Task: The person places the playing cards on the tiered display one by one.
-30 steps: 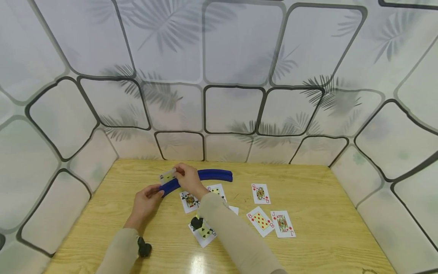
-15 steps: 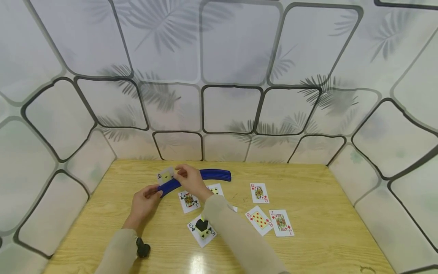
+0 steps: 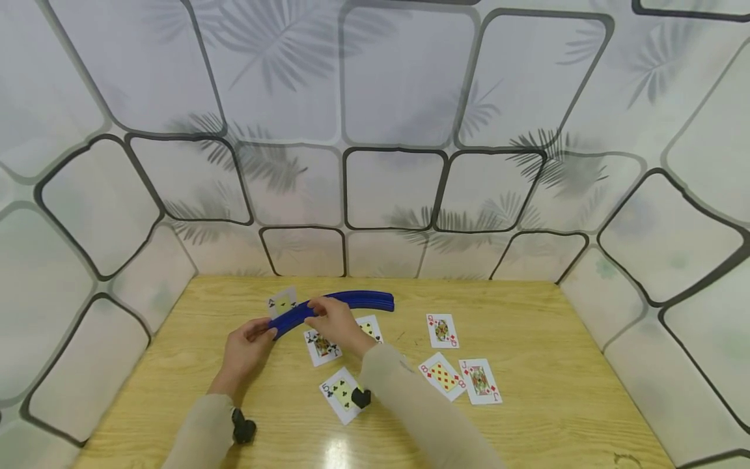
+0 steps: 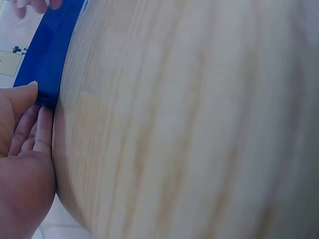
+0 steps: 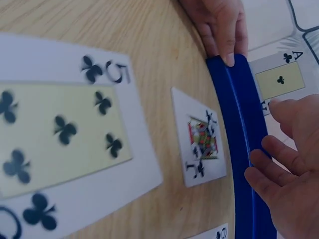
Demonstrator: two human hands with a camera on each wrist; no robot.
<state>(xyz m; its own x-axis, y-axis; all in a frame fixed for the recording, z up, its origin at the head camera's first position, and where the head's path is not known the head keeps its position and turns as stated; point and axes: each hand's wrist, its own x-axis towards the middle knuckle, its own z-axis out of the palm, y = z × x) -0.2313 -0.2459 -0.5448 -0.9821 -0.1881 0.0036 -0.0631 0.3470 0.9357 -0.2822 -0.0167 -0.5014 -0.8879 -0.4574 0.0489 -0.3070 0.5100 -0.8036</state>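
Steadying was best done by the left hand (image 3: 246,342), its grip pinched on the left end of the blue holder (image 3: 363,299) where the ace of clubs (image 3: 284,302) was propped, the loose, empty right hand (image 3: 338,323) held clear of the card.

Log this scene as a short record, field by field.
Surface: wood-grain table
Main item: curved blue card holder
Left hand: pinches the holder's left end
Right hand: at the holder's middle, holding no card
Card at holder: ace of clubs, lower edge hidden
Loose black cards: five of clubs, jack of clubs, partly hidden clubs card
Loose red cards: queen of diamonds, eight of diamonds, jack of diamonds
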